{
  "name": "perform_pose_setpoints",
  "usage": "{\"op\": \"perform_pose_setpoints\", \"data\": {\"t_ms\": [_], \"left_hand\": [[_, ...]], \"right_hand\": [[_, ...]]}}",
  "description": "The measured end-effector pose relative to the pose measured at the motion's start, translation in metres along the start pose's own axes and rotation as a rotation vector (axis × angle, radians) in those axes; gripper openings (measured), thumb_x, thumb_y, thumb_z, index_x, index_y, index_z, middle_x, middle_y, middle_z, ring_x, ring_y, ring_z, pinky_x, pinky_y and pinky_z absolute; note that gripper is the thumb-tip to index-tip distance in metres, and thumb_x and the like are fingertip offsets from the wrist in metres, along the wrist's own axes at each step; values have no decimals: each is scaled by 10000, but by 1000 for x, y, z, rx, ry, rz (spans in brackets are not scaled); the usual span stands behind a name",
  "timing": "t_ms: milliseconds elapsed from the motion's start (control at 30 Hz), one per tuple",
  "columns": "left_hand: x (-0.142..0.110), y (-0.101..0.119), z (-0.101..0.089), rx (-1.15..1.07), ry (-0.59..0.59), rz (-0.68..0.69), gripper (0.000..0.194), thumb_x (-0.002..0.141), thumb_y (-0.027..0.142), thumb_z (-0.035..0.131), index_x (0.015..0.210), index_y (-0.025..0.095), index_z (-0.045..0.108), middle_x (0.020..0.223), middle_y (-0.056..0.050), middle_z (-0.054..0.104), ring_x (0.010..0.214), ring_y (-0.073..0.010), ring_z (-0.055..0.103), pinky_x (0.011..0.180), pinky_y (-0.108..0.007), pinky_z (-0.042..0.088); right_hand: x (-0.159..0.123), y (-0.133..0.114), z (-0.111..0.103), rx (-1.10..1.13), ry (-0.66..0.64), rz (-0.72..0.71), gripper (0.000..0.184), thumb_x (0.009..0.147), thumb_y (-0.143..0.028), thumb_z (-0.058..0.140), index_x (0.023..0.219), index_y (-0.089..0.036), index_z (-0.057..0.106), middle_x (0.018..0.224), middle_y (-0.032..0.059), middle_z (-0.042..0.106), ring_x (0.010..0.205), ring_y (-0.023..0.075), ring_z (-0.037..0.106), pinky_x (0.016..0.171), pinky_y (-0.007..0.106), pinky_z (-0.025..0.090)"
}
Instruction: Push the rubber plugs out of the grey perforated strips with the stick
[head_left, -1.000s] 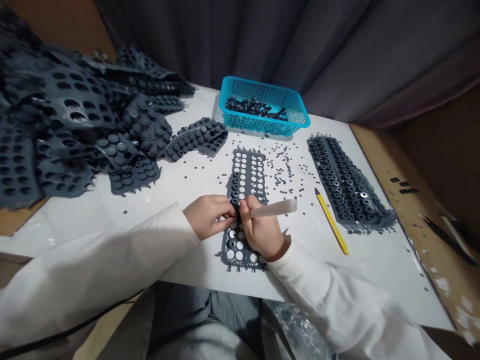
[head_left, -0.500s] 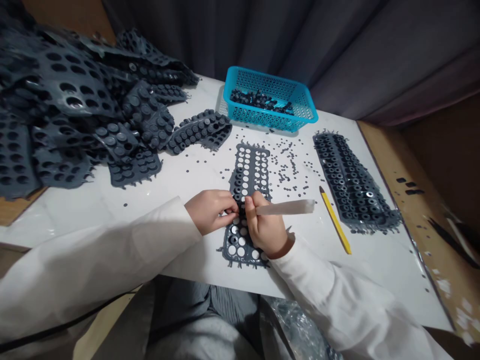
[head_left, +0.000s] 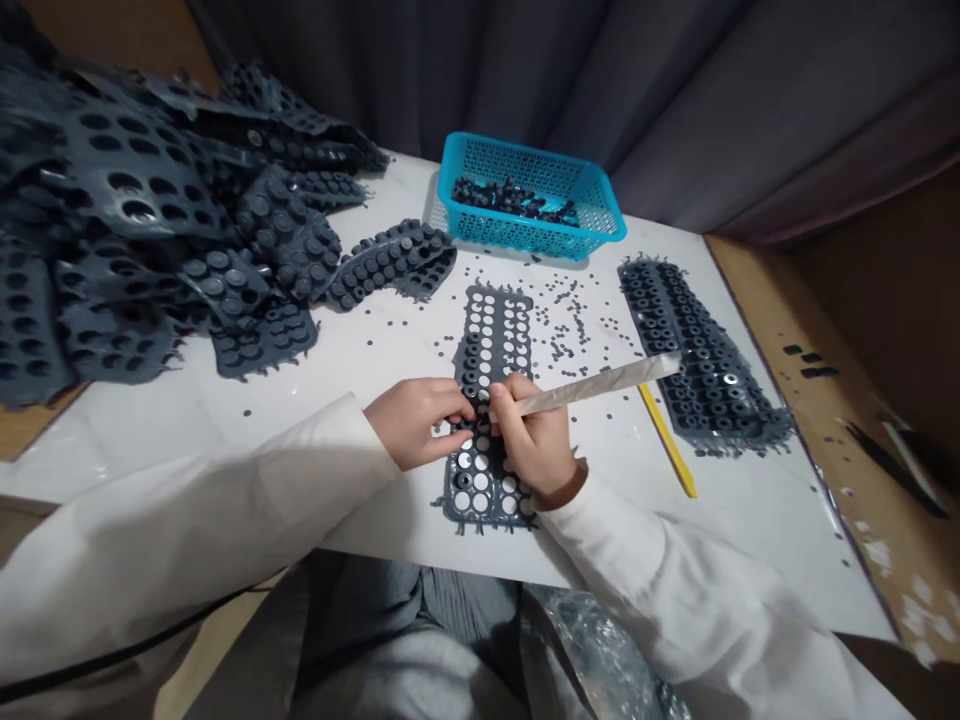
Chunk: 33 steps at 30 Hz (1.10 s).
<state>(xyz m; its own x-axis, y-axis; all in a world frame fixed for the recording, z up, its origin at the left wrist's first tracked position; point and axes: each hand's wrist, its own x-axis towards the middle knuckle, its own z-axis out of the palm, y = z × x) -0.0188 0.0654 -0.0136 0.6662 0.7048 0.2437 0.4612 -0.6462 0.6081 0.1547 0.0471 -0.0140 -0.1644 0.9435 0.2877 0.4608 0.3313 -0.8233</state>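
Perforated rubber sheet (head_left: 471, 350) beneath hand (head_left: 534, 438) gripping pale strip (head_left: 600, 384).

Left forearm (head_left: 225, 495) and right forearm (head_left: 626, 540), both white-sleeved, angle inward; left hand (head_left: 416, 423) curled, fingertips drawn together; right hand (head_left: 534, 438) closed in a pen-style grip, just beside the left.

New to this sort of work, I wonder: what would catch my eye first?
A heap of dark grey moulded sheets fills the far left, and a blue mesh basket of small black pieces stands at the back. Nearest, the left hand and the right hand, holding a pale flat stick, work over a holed sheet.
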Motion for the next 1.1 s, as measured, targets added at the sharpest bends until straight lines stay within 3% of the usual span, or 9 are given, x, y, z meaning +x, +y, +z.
{"op": "perform_pose_setpoints", "data": {"t_ms": [367,733,1100], "left_hand": [[0,1,-3,-14,8,-12,110,765,217,564,813,137,621,693,-14,577,610,-97,523,575,-198,423],[0,1,-2,7,33,19,49,750,147,553,709,145,579,661,-3,553,610,-95,508,573,-187,392],[0,2,-1,0,9,8,88,793,151,512,707,153,531,653,13,505,603,-91,475,568,-184,370]], "right_hand": [[-1,-4,0,23,-2,-8,307,882,-292,451,596,-184,470,519,-41,451,485,88,445,504,219,356],[-3,-7,1,-213,-81,-165,299,918,-249,367,624,-206,337,545,-41,373,475,89,376,487,223,283],[-4,-6,1,-236,-91,-134,298,922,-276,340,634,-218,290,537,-41,354,474,104,380,491,229,288]]}}
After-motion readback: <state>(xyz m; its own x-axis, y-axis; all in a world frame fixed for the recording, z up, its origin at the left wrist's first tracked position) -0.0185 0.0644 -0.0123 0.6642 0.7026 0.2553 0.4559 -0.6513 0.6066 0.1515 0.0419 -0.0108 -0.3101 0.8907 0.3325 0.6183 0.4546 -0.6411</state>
